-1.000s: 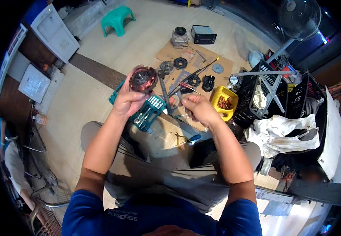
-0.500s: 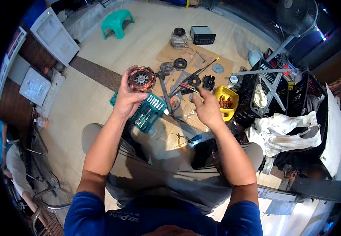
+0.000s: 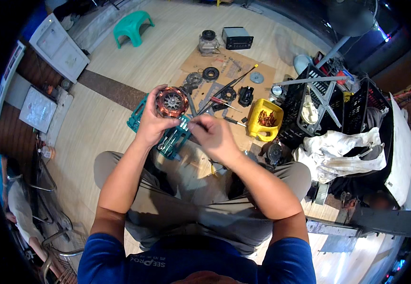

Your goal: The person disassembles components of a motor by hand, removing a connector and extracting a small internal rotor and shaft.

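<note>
Raised in my left hand (image 3: 152, 120) is a round copper-wound motor part (image 3: 172, 102) with a pale finned centre. My fingers wrap its left side and the thumb lies beneath it. My right hand (image 3: 216, 137) is just to its lower right, with curled fingers close to the part. Whatever those fingertips hold, if anything, cannot be made out. Behind and below the left hand, a green socket set case (image 3: 170, 146) lies open. A red-handled screwdriver (image 3: 220, 101) rests on the cardboard (image 3: 267, 75) beyond my right hand, and a dark-handled screwdriver (image 3: 234, 121) lies nearer.
At the right stand a yellow cut-open container (image 3: 253, 124) holding copper scraps, black crates (image 3: 293, 111) and a white cloth (image 3: 338, 154). Dismantled round parts (image 3: 210, 74) lie on the cardboard. Yellow-handled pliers (image 3: 212, 169) sit between my legs. Farther off is a green stool (image 3: 133, 26).
My right hand has moved left from beside the red-handled screwdriver to the copper-wound part. The screwdriver lies apart from it on the cardboard. My left hand keeps hold of the part.
</note>
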A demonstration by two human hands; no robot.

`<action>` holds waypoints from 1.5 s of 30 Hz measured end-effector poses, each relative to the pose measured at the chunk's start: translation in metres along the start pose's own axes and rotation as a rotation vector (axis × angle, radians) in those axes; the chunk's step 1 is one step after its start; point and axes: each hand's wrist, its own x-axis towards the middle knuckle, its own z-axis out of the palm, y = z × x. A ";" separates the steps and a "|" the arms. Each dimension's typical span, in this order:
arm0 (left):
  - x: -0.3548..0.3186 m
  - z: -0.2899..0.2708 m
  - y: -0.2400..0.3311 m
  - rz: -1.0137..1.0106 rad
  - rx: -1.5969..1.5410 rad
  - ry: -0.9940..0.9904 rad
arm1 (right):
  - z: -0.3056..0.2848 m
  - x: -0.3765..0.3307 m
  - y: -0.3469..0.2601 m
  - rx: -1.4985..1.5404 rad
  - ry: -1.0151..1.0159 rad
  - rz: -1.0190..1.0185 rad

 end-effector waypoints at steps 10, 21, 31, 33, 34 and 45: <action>-0.003 -0.017 0.013 -0.247 -0.244 -0.278 | -0.053 0.029 0.037 -0.075 0.116 0.045; 0.001 -0.015 0.011 0.002 -0.236 -0.019 | -0.041 0.001 0.005 -0.178 -0.287 0.347; -0.009 0.002 0.002 0.024 0.042 -0.072 | -0.003 -0.012 -0.012 -0.305 0.294 -0.463; -0.009 0.006 0.004 0.013 0.020 -0.078 | 0.006 -0.012 -0.014 -0.090 0.119 -0.093; -0.009 0.008 0.004 0.005 -0.007 -0.074 | 0.008 -0.011 -0.010 -0.086 0.129 -0.092; -0.010 0.010 0.003 -0.029 -0.005 -0.088 | 0.019 -0.002 0.023 0.031 0.086 -0.098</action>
